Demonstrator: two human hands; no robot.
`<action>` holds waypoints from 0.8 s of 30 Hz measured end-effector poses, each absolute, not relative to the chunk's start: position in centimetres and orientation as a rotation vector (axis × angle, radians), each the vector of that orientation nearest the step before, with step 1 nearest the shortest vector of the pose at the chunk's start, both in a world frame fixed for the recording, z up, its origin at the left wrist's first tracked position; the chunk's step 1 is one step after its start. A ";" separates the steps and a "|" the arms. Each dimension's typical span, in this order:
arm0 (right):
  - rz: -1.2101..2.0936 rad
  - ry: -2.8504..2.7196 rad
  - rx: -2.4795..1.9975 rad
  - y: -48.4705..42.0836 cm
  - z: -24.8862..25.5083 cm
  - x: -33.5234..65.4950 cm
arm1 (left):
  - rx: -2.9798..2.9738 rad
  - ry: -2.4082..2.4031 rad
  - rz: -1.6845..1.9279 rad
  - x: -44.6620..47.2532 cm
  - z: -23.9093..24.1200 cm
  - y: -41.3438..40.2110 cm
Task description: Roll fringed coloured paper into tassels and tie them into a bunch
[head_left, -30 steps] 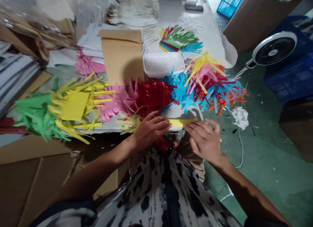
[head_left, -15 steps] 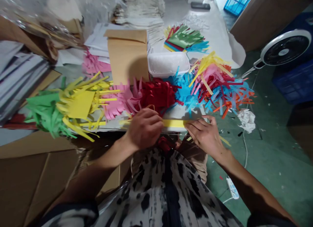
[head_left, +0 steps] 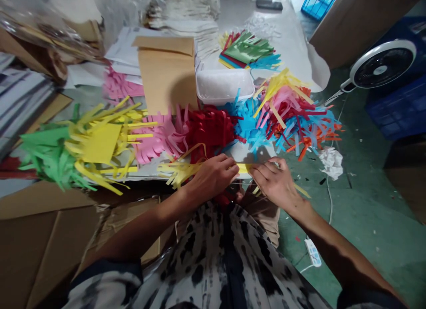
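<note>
A yellow paper strip [head_left: 244, 168] is laid flat along the near edge of the bench [head_left: 293, 41]. It is touched by the left hand [head_left: 218, 174] and the right hand [head_left: 273, 180], both bent over it, but whether it is pinched cannot be told. Yellow fringe [head_left: 179, 172] is seen beside the left hand. Red paper [head_left: 213, 128] and blue paper [head_left: 248, 123] are heaped just behind.

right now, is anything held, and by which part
The left hand and right hand touch the yellow paper strip along its flat band; whether they grip it cannot be told.
</note>
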State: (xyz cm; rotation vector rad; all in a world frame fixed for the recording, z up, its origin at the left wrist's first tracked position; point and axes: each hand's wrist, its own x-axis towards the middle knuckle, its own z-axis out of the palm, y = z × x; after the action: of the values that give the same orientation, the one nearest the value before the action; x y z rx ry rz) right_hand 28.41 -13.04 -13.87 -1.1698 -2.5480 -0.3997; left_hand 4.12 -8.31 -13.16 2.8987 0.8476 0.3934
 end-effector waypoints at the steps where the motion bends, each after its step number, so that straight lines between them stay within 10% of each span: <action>1: -0.414 -2.549 -1.190 -13.0 -14.0 28.3 | 2.897 0.859 0.400 4.2 -13.2 -8.4; 24: -0.050 -2.529 -1.361 -13.0 -12.3 27.9 | 2.914 0.934 0.420 4.8 -14.1 -8.4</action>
State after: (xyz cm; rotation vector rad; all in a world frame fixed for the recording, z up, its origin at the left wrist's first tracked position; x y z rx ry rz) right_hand 27.86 -12.98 -12.31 -1.3612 -2.5289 -0.0503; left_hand 4.77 -8.40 -14.05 2.9141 0.9339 0.4202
